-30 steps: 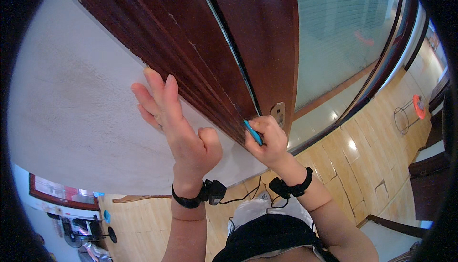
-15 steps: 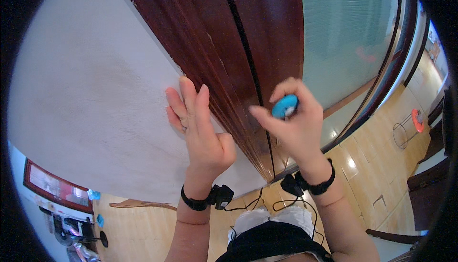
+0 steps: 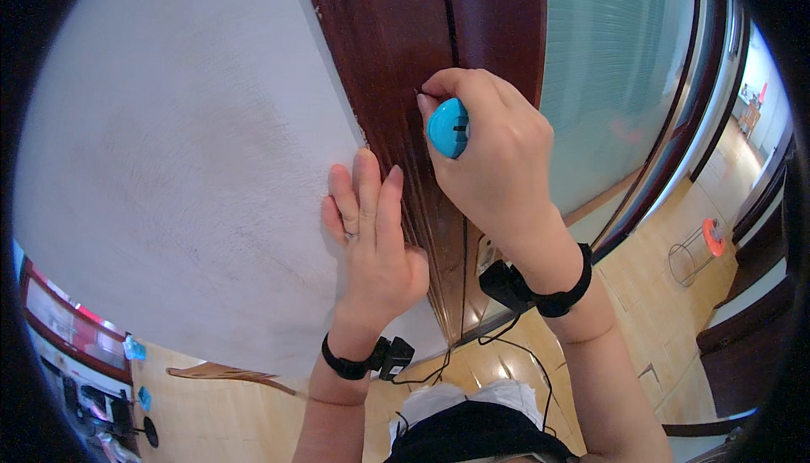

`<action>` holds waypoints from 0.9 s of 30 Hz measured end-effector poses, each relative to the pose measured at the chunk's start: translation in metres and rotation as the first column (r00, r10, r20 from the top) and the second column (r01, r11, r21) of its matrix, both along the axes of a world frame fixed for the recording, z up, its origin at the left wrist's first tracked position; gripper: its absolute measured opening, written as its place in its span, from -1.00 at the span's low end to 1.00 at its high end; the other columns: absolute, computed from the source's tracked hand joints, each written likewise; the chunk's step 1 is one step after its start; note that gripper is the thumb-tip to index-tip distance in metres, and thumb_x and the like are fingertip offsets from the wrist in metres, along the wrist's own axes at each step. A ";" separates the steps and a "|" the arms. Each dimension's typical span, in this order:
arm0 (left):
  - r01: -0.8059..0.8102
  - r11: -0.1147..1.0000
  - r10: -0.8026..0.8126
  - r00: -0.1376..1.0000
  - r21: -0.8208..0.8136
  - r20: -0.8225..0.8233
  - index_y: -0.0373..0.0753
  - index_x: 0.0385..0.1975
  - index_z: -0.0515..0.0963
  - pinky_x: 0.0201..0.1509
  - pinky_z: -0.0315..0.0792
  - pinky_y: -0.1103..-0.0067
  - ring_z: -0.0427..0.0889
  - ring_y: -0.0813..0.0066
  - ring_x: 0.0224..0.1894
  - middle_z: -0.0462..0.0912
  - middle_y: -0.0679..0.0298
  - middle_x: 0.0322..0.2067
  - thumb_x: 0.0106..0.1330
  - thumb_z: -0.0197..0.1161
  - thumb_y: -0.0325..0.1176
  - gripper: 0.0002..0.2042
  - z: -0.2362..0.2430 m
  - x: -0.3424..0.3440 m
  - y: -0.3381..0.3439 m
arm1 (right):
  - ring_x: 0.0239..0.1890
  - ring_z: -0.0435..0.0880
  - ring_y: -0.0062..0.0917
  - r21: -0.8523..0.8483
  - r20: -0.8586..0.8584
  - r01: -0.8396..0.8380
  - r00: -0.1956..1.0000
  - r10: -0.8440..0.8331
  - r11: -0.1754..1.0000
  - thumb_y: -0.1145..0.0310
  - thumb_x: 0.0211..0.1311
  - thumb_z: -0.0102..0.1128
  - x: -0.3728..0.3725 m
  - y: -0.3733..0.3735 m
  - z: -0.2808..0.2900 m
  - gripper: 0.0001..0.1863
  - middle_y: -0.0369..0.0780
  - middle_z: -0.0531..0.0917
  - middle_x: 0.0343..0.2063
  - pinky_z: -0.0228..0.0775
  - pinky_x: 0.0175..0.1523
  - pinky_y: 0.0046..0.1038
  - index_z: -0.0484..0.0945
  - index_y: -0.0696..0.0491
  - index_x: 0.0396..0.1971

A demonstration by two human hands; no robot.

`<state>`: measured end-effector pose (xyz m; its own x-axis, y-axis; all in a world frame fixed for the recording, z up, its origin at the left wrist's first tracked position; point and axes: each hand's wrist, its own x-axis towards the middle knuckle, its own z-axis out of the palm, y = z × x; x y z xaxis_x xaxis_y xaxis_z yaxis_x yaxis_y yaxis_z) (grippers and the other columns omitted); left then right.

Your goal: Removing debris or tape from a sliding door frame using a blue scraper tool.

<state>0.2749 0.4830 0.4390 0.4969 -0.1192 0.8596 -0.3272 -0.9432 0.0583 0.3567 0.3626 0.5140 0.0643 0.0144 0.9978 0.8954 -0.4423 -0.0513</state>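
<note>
My left hand [image 3: 377,239] lies with its fingers stretched out on the white wall [image 3: 202,142], right beside the dark red wooden door frame [image 3: 371,50]. Its fingertips touch the wall near the frame's edge. To the right, my right hand [image 3: 498,147] is closed round a small, rounded blue object [image 3: 447,128] with a dark slot on the side that shows. Thumb and forefinger come together at the frame's face, and what lies between their tips is too small to make out. Both wrists wear black straps with small black boxes and cables.
A pale green ribbed glass panel [image 3: 616,67] stands right of the frame. Farther right on the tiled floor [image 3: 624,328] is an orange-topped wire stool [image 3: 713,237]. A wooden piece [image 3: 228,374] shows past the wall's lower edge at left.
My right hand has moved up and left to the frame, turning so the back of the hand shows, and its fingers have closed. My left hand has shifted slightly right along the wall.
</note>
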 end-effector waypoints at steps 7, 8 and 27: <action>0.024 0.999 -0.024 1.000 -0.038 -0.004 -0.42 0.19 0.17 0.36 -0.49 0.15 -0.25 -0.11 0.39 -0.02 -0.11 0.31 -0.17 0.04 -0.56 -0.28 -0.005 -0.003 0.001 | -0.54 0.60 -0.37 -0.122 -0.058 0.270 0.959 -0.278 0.955 0.50 -0.19 0.28 -0.021 0.005 0.007 -0.81 -0.25 0.60 -0.58 0.39 -0.49 -0.44 0.50 0.06 -0.48; 0.037 0.998 -0.037 0.999 -0.042 0.004 -0.42 0.20 0.17 0.36 -0.49 0.15 -0.24 -0.11 0.39 -0.02 -0.11 0.31 -0.16 0.05 -0.56 -0.27 -0.003 -0.004 0.001 | -0.56 0.60 -0.38 -0.138 -0.062 0.322 0.941 -0.333 0.936 0.49 -0.21 0.28 -0.023 0.007 0.008 -0.80 -0.25 0.60 -0.58 0.38 -0.51 -0.44 0.50 0.05 -0.48; 0.036 0.999 -0.033 0.992 -0.024 0.122 -0.36 0.15 0.23 0.31 -0.22 0.19 -0.01 -0.03 0.31 0.15 -0.04 0.24 -0.06 0.06 -0.51 -0.38 -0.003 0.003 -0.002 | -0.55 0.57 -0.30 0.024 -0.038 -0.110 0.993 0.111 0.994 0.51 -0.17 0.30 -0.002 -0.006 -0.014 -0.81 -0.17 0.55 -0.58 0.41 -0.46 -0.43 0.47 0.09 -0.49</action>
